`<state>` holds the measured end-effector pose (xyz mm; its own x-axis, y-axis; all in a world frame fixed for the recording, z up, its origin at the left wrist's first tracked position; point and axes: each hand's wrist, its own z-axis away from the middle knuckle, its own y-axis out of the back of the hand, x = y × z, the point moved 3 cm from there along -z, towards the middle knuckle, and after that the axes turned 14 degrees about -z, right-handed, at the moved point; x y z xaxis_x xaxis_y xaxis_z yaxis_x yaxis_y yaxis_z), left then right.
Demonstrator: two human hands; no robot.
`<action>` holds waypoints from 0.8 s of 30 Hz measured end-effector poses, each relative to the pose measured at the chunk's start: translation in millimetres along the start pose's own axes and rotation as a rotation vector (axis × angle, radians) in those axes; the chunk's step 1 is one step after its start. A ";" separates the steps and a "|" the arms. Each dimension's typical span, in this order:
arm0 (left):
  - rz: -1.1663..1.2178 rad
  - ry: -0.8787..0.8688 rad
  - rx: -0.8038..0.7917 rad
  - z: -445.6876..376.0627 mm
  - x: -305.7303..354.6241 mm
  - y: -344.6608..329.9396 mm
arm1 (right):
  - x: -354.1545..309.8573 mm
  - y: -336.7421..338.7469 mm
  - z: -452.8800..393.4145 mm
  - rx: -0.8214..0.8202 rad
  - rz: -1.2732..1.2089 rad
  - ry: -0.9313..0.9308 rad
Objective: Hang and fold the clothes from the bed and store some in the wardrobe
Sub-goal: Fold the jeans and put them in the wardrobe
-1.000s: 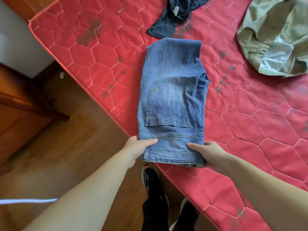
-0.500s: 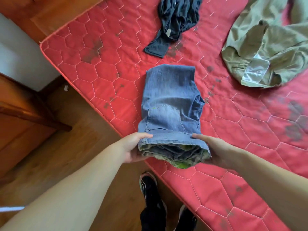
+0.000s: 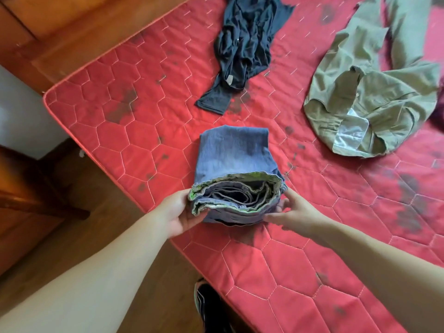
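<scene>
Since half a second ago, the near end of the folded jeans (image 3: 234,162) has been turned up further, so the waistband pocket no longer shows and the layered edges face the camera.

Largest in view is the red quilted mattress (image 3: 134,150), stitched in hexagons and blotched with dark stains, its corner reaching toward the wooden floor (image 3: 79,236). At the far right lies a crumpled olive-green garment (image 3: 374,97) with a pale lining patch showing; it may be trousers, though the wide-angle edge makes that hard to tell. Toward the top middle is a bunched dark navy garment (image 3: 245,44), well apart from the jeans.

The jeans sit near the mattress's near edge, a compact blue denim bundle. Its far part lies flat on the mattress, smooth and faded blue. The near end is raised, showing several curved denim layers nested inside one another, rimmed by a green-patterned inner lining.

The left hand (image 3: 179,216) grips the bundle's left side, fingers curled beneath and thumb on top. The right hand (image 3: 292,212) holds the right side, fingers wrapped against the layers.

A black shoe (image 3: 211,306) stands on the floor below.
</scene>
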<state>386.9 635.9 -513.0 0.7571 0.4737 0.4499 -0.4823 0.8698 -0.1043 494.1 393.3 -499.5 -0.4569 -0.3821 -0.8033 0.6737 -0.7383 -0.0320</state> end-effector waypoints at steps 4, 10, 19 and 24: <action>-0.220 -0.094 -0.021 -12.9 10.7 3.7 | -9.3 3.9 -20.6 0.188 0.268 0.161; -0.757 -0.414 -0.004 -25.3 33.4 11.9 | -14.1 2.5 -48.3 0.306 0.193 0.056; -0.606 -0.517 0.058 -88.6 65.0 21.2 | -15.5 9.6 -104.4 0.350 0.265 0.157; -0.330 -0.507 0.074 -120.9 84.5 13.7 | -32.5 18.1 -140.4 0.471 0.243 0.352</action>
<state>497.5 704.5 -583.6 0.5767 0.0400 0.8160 -0.3008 0.9390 0.1665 602.7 470.4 -557.4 -0.0512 -0.4230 -0.9047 0.3697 -0.8495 0.3763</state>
